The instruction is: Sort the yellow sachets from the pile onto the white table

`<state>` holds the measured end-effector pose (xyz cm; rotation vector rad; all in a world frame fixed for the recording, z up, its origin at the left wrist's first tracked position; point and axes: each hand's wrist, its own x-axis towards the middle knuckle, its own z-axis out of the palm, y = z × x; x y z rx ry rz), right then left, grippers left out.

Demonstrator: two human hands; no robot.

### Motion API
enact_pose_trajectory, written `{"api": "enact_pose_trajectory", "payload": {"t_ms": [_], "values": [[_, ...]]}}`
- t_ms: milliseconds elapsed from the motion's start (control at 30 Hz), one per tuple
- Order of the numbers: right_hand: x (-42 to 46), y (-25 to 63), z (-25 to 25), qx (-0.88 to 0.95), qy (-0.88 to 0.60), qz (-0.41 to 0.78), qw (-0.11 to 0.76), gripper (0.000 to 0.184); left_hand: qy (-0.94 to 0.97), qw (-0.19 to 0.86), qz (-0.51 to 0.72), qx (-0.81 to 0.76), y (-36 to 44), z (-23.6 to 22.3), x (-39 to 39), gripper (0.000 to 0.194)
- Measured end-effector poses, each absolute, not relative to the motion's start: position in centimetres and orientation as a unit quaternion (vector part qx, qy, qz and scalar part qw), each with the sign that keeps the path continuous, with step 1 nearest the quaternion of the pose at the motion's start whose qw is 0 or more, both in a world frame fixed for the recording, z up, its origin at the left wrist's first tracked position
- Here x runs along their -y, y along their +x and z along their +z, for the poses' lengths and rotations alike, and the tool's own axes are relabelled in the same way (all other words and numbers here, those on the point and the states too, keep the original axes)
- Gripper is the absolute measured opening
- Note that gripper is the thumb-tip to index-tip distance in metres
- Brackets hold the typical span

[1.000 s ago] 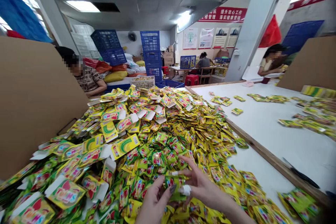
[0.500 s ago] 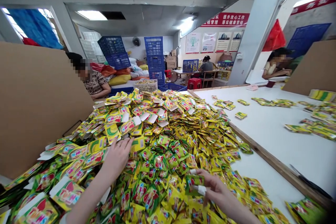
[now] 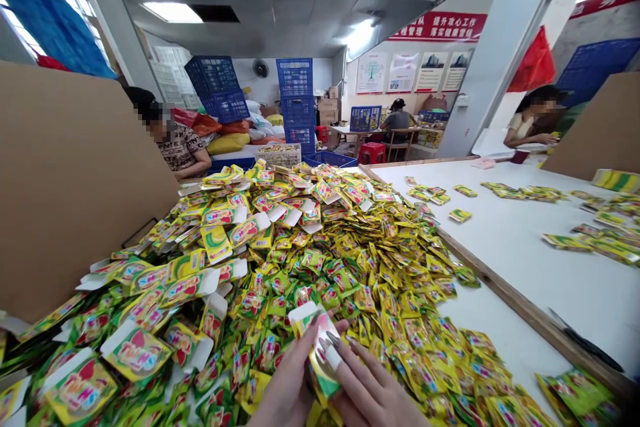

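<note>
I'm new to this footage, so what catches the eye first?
A huge heap of yellow-green foil sachets covers the white table, flanked left by flat printed cartons. At bottom centre, the left hand and right hand hold a small folded carton.

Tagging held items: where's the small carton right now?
Head view, bottom centre: the carton is held between the left hand and right hand, just above the near edge of the sachet pile.
</note>
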<state>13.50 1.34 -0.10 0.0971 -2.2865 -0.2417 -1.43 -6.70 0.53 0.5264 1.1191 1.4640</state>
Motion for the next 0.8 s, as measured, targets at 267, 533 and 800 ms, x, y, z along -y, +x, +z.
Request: {"api": "enact_pose_trajectory", "payload": {"t_ms": [267, 533, 800], "values": [[-2.4, 15.2, 5.7, 0.806, -0.093, 0.456, 0.364, 0.023, 0.191, 0.578, 0.628, -0.485, -0.9, 1.5, 6.8, 0.03], [-3.6, 13.2, 8.6, 0.887, -0.113, 0.406, 0.188, 0.03, 0.349, 0.506, 0.568, -0.548, 1.2, 2.0, 7.0, 0.036], [-3.3, 14.8, 10.1, 0.97, -0.114, 0.217, 0.004, 0.03, 0.402, 0.523, 0.49, -0.57, 1.3, 0.0, 6.9, 0.036]]}}
